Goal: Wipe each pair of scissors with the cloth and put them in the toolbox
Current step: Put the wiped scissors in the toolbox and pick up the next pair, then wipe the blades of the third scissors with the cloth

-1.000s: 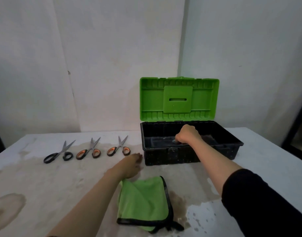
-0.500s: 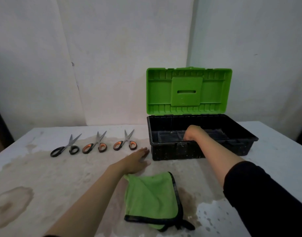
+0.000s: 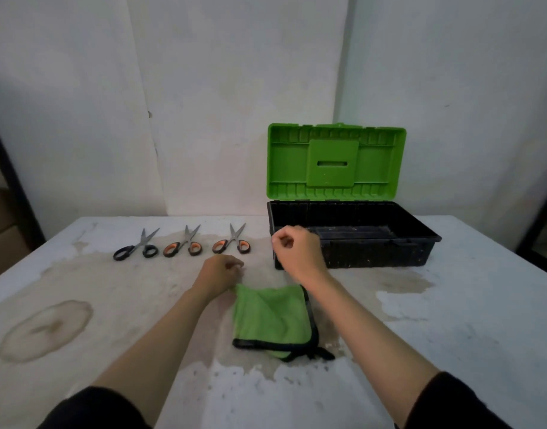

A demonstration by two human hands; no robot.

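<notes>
Three pairs of scissors lie in a row on the table: a black-handled pair (image 3: 136,248) at the left, an orange-handled pair (image 3: 183,245) in the middle and another orange-handled pair (image 3: 232,243) at the right. A folded green cloth (image 3: 270,318) with black trim lies in front of me. The toolbox (image 3: 420,252) stands open, black tub and green lid (image 3: 335,162) upright. My left hand (image 3: 221,272) rests curled at the cloth's upper left corner. My right hand (image 3: 298,252) hovers loosely curled in front of the toolbox's left end, holding nothing visible.
The white table (image 3: 482,320) has damp stains around the scissors and cloth, with a round stain (image 3: 44,329) at the left. White walls stand behind. A dark frame (image 3: 541,224) is at the right edge.
My right hand has come out of the toolbox and moved back toward me, in front of its left end. My left hand curled its fingers and drew back to the cloth's corner.
</notes>
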